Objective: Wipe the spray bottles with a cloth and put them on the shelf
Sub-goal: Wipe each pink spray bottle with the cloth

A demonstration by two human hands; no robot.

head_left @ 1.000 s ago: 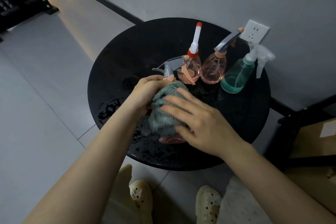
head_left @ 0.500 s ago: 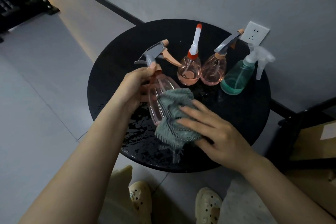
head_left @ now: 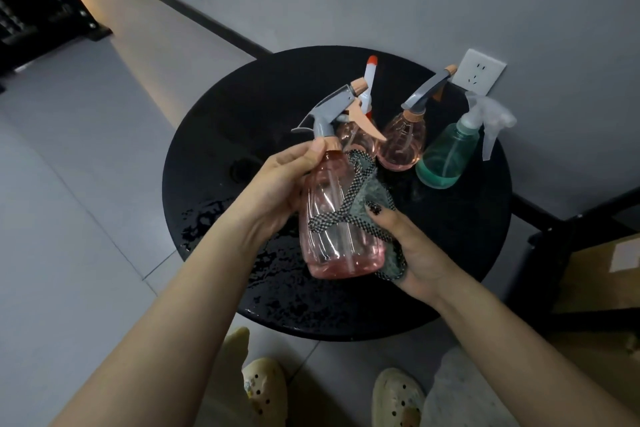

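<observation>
My left hand (head_left: 277, 184) grips a clear pink spray bottle (head_left: 337, 229) by its neck, holding it upright above the round black table (head_left: 214, 135). Its trigger head is grey with a peach nozzle. My right hand (head_left: 412, 253) holds a grey-green cloth (head_left: 372, 192) with a checked edge against the bottle's right side, thumb on top. Behind stand three more bottles: a pink one with a white and red nozzle (head_left: 369, 80), a round pink one with a grey trigger (head_left: 401, 142), and a green one with a clear trigger (head_left: 446, 156).
Water drops lie on the table's front left part (head_left: 263, 270). A white wall socket (head_left: 479, 74) sits behind the bottles. Dark furniture (head_left: 38, 0) stands at far left, a cardboard box (head_left: 602, 274) at right. My two shoes (head_left: 266, 392) show below the table.
The bottle has been lifted and turned upright, closer to the camera. My right hand slid with the cloth from the top of the bottle round to its right side.
</observation>
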